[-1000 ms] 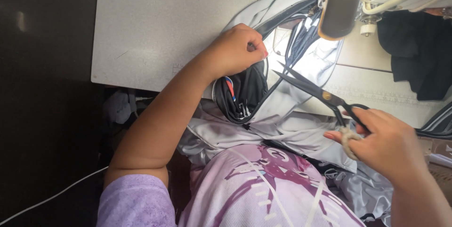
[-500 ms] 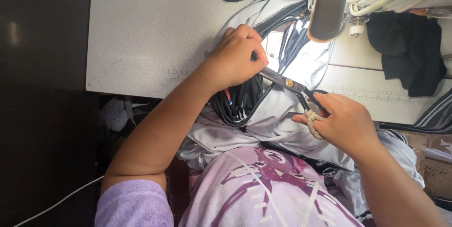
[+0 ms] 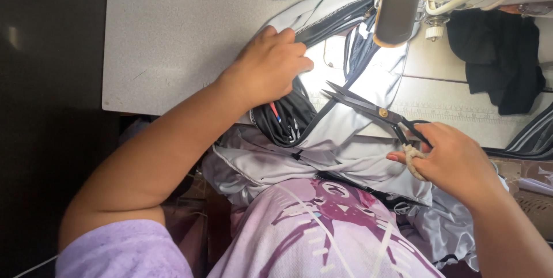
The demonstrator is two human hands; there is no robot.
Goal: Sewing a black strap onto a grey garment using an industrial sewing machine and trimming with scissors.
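Head view: the left hand (image 3: 271, 67) pins the grey garment (image 3: 340, 134) at centre; at four o'clock, the right hand (image 3: 455, 160) grips black scissors (image 3: 368, 108), blades slightly parted. Snipping cleanly probably needs taut fabric, fingers clear.

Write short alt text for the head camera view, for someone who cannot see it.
A person's right hand holds open black scissors over grey fabric, while the left hand presses the fabric on a grey table.

Garment (image 3: 351, 140) was pale grey with black trim; scissors (image 3: 368, 108) black; worktop (image 3: 173, 30) speckled grey; shirt (image 3: 322, 232) lilac, dark-purple print.
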